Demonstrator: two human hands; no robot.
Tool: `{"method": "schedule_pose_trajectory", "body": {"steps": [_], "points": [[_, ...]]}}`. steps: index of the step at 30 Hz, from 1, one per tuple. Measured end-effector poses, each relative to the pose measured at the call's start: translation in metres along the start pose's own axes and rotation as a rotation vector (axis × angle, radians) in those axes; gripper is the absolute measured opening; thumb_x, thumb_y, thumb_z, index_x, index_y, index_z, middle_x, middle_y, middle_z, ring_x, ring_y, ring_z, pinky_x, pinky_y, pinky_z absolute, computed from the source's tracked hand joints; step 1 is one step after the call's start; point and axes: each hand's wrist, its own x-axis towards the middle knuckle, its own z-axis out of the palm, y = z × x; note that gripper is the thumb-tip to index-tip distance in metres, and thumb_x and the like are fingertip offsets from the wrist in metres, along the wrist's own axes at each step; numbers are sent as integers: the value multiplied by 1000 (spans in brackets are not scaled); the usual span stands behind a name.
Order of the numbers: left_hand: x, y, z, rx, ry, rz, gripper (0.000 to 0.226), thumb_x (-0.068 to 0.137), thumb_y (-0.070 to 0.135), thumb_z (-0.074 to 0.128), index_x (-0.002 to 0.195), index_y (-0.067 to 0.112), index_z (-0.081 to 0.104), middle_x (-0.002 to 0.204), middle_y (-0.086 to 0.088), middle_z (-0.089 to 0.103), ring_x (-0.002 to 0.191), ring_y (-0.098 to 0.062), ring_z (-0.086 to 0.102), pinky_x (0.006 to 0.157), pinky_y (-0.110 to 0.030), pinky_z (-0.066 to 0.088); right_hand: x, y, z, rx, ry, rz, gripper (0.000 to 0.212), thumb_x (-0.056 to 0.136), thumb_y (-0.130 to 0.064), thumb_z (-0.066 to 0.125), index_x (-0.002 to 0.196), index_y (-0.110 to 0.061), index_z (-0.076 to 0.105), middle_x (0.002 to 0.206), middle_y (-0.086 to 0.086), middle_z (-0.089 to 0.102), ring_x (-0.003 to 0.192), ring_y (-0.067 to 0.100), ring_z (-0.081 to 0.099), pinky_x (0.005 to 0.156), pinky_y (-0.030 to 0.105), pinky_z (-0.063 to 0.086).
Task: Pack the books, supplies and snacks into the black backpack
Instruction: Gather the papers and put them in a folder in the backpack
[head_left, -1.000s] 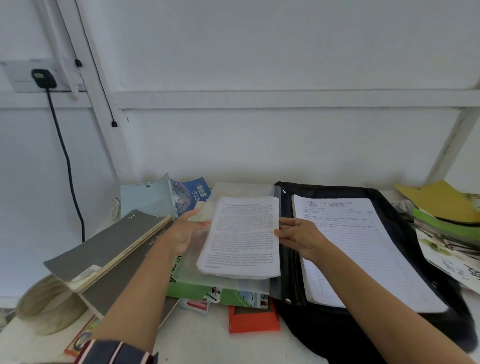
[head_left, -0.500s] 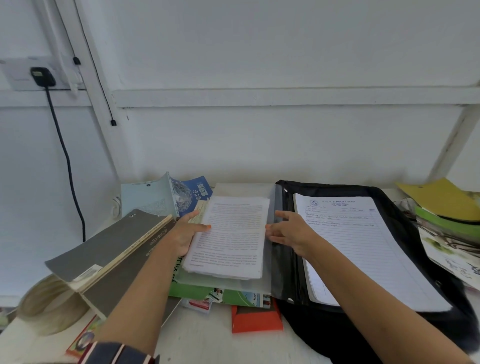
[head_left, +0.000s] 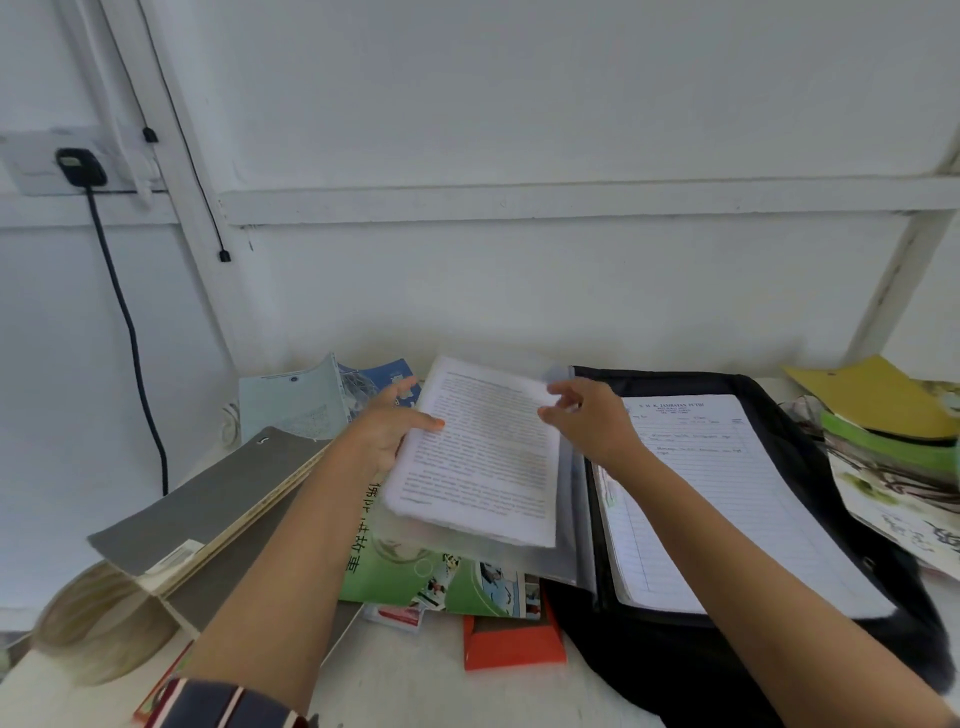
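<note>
Hands, two, bare, both at one sheaf. Left hand (head_left: 389, 431) grips the printed sheaf (head_left: 483, 447) at its left edge, thumb on top and fingers underneath, and lifts that side so the pages tilt. Right hand (head_left: 587, 421) is at the sheaf's upper right corner with fingers loosely spread; blur hides whether it pinches the paper or only steadies it. The two-sided hold probably keeps the loose pages squared for carrying across.

Sheaf: thin white sheets of dense type, limp, with soft edges. Beneath it lies a clear plastic sleeve (head_left: 519, 558), glossy and flexible.

Black backpack (head_left: 701, 665): soft dark fabric, lying flat and open just right of the sheaf, a lined writing pad (head_left: 727, 493) already on its interior.

Left of the hands: green glossy book (head_left: 395, 577), grey-covered book (head_left: 208, 504) propped aslant, pale blue booklet (head_left: 296, 405). Front: orange card box (head_left: 511, 644) on the white table (head_left: 405, 686). Far right: yellow folder (head_left: 872, 395) topping a mixed stack.
</note>
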Motion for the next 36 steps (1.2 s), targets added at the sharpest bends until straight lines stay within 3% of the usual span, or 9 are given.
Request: {"method": "schedule_pose_trajectory", "body": {"steps": [4,11,15,20,21,24,30,32,36], "points": [[-18,26,46,132,-49,97,88,73,-17,64,143,24,30,125,-18,54,90,-29,61,60,-36,53,-9,-25,-18,314,-152,60,25,93,-21,54,106,-2,63,91,11,62,64,15,58,60,24,51],[-38,36,157,333,-53,305,90,70,-13,67,143,23,29,138,-9,42,113,-25,52,71,-29,51,-20,-8,-94,420,-229,228,43,91,-53,43,103,-17,63,97,14,67,77,27,68,60,31,55],[-42,23,222,420,-68,395,85,77,8,66,145,25,19,134,-7,45,100,-16,53,61,-23,50,-17,28,-138,551,-200,280,45,87,-58,46,108,-20,57,89,16,69,76,34,69,60,33,55],[-34,0,299,403,-282,249,78,87,34,54,145,36,2,119,-7,49,106,-25,56,78,-37,56,-16,88,-171,674,-87,319,29,93,-23,44,87,-10,69,75,6,70,65,18,68,53,21,51],[-31,-7,309,435,-327,224,75,89,33,51,146,36,1,115,-7,49,103,-24,56,74,-33,55,-17,101,-174,608,-73,342,20,90,-11,47,96,-6,65,78,7,69,65,18,67,52,20,50],[-18,-34,320,471,-397,109,63,94,28,47,146,28,12,109,-11,51,80,-19,58,70,-27,51,-20,140,-176,461,-36,447,51,76,12,54,125,-1,42,106,21,59,86,30,58,71,38,51],[10,-67,267,789,148,238,55,89,20,51,141,17,33,140,-12,37,123,-26,41,81,-24,35,-13,185,-167,-94,-143,404,28,75,-8,70,95,9,59,91,19,59,82,24,54,62,28,38],[13,-73,245,972,289,77,64,87,23,53,142,11,23,139,-18,30,125,-34,32,85,-32,34,-7,188,-165,-143,-195,380,45,76,-15,70,114,4,53,106,15,57,97,27,54,71,29,40],[12,-84,233,1083,273,-29,80,84,30,60,143,6,13,138,-21,34,125,-36,36,98,-38,36,4,179,-159,25,-251,404,75,83,-12,63,146,-9,23,146,14,33,130,30,37,90,32,36]]}}
